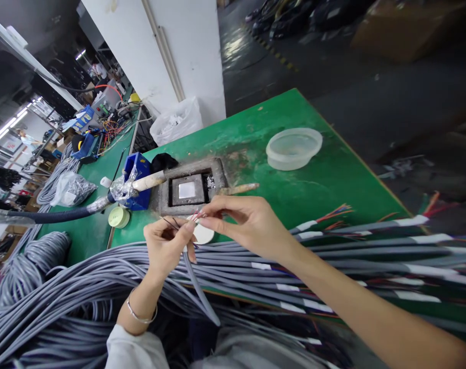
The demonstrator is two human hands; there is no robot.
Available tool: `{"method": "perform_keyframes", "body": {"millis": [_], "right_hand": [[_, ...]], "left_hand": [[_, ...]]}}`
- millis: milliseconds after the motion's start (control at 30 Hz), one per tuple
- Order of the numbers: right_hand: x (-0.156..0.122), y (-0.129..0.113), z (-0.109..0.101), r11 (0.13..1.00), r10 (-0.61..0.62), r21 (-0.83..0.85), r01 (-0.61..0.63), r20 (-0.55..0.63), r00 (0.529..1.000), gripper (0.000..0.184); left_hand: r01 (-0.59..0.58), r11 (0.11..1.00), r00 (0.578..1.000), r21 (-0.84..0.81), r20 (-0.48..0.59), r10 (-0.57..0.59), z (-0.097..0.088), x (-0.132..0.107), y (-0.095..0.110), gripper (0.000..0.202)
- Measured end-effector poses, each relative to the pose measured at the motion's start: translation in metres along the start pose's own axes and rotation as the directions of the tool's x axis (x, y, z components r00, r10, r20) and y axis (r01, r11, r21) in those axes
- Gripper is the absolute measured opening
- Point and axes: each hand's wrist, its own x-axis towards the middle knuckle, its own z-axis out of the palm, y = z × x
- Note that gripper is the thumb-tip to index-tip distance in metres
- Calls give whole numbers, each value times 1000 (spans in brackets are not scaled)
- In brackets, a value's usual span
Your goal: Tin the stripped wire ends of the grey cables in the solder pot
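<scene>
My left hand (169,243) is closed around the end of a grey cable (198,289), whose sheath hangs down below the fingers. Thin coloured wires (196,216) fan out from that end, some dark ones poking out to the left. With thumb and forefinger, my right hand (238,220) pinches the reddish and pale wire tips. Just behind both hands sits a solder pot (190,184) with a shiny square of metal (187,190) in its middle. A round whitish disc (203,233) shows partly beneath the fingers.
Many grey cables (113,261) with white-taped ends run across the bench front. On the green table (240,138) stand a clear plastic tub (294,148), a blue bin (138,179) and a small pale-green round container (119,217). A hose nozzle (150,181) reaches toward the pot. A bagged bin (177,123) stands behind.
</scene>
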Motion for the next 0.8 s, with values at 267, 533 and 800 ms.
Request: {"method": "perform_keyframes", "body": {"millis": [267, 533, 800], "right_hand": [[1, 6, 3, 999, 45, 7, -46, 122, 991, 26], [-2, 12, 5, 951, -145, -246, 186, 174, 974, 14], [-1, 10, -3, 769, -421, -516, 378, 36, 906, 19]], "left_hand": [[-94, 928, 992, -361, 42, 116, -1, 2, -14, 17], [-20, 933, 999, -360, -44, 4, 0, 1, -16, 29], [53, 973, 975, -222, -197, -98, -6, -2, -19, 36]]}}
